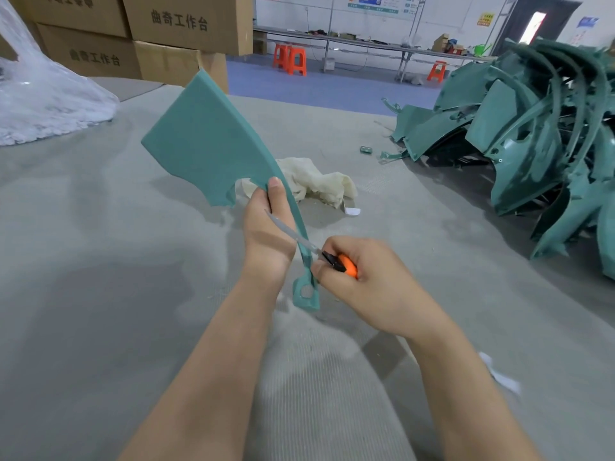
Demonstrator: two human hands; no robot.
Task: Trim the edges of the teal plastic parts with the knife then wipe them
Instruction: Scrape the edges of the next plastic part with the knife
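Above the grey table, one teal plastic part is held upright in the left hand, whose fingers are curled round the part's narrow curved strip, with the thumb laid up along its edge. The wide flat panel of the part rises above and to the left of that grip, while the strip runs on down past the hand to a looped end between the two wrists. A knife with an orange and black handle is clasped in the right hand, just beside the strip; its blurred blade is pointed up and left across the strip towards the left palm. A crumpled pale cloth is seen on the table behind the hands. A pile of teal parts is heaped at the far right, well apart from the held one.
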